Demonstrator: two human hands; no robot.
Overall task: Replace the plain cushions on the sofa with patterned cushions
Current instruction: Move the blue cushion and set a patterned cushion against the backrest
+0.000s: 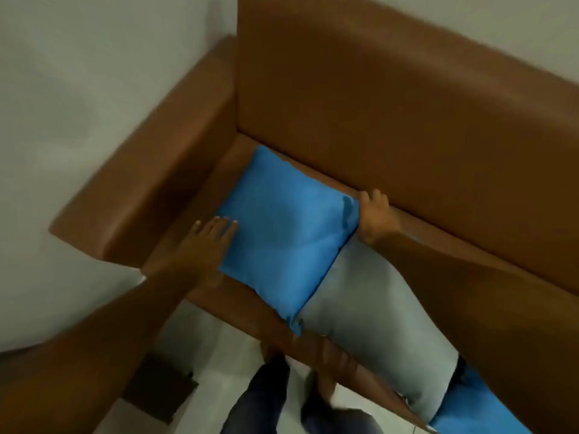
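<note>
Sofa [391, 98]: brown, smooth upholstery, set into a corner between pale walls; backrest runs along the top right, one armrest on the left, seat sloping down to the lower right
Wall [78, 89]: plain, light grey, behind and beside the sofa
Floor [200, 333]: pale tiles in front of the seat edge, with the person's dark trouser legs and a dark shoe standing on them
Grey cushion [369, 311]: plain, lies flat on the seat, touching the blue cushion along one edge
Blue cushion [282, 233]: plain, lies flat on the seat in the corner by the armrest, its far corner against the backrest
Second blue cushion [470, 411]: only part shows at the lower right, just past the grey cushion
Left hand [210, 242]: fingers spread and flat, resting on the near left edge of the blue cushion; not closed on it
Right hand [377, 216]: at the blue cushion's right corner, by the backrest; fingers curled over the corner, though blur keeps me from telling whether they really pinch it
Dark box [159, 389]: on the floor at lower left, blurred
</note>
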